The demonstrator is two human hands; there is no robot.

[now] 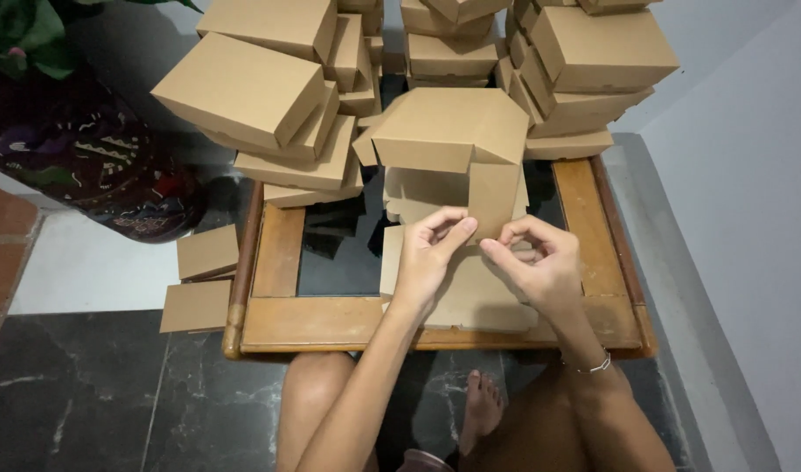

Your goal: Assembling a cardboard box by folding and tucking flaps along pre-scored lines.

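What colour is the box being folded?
Plain kraft brown cardboard box, clearest in the head view.

Back of the table [282, 262] blocked: three box stacks, left [269, 96], middle [444, 44], right [584, 70], wall to wall. Half-folded box [449, 140] stands just in front of them, lid overhanging both hands. Open lane: dark glass strip [339, 253] left of the left hand [427, 258]. Right of the right hand [540, 262], only a narrow wooden rim, then the wall [750, 192]. Two flat boxes [204, 280] overhang the left edge.
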